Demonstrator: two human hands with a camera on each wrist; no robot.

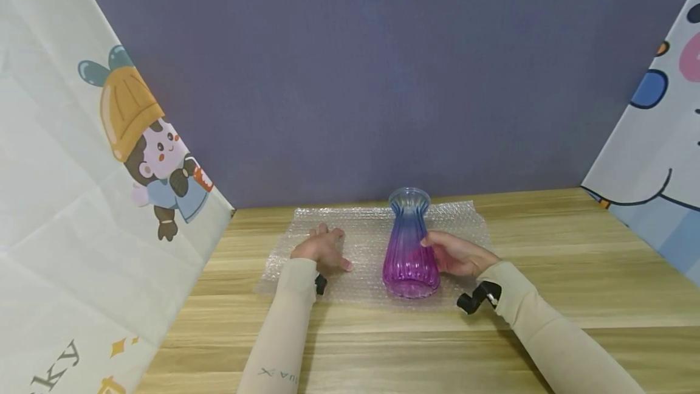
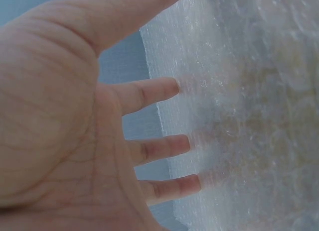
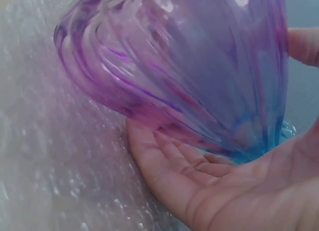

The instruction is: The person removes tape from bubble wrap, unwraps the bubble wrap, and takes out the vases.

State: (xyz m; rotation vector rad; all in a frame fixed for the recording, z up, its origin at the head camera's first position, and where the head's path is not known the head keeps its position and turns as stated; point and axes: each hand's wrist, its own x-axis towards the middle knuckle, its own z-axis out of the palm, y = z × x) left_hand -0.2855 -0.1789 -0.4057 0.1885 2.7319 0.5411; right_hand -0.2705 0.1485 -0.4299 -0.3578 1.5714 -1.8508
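- Find the vase over the right half of the bubble wrap, with mouth toward the wrap's far edge; cannot tell whether touching it.
- Held by the right hand with curled thumb and fingers; likely slippery, so best gripped firmly without squeezing.
- Over the wrap's left half, see the left hand spread, holding nothing; probably useful for steadying the wrap flat.

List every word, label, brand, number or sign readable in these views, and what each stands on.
"sky": on the printed white side panel, at the head view's lower left.
Left sleeve: small lettering, too blurred to read reliably.
Fluted purple-blue vase and bubble wrap: no visible text.
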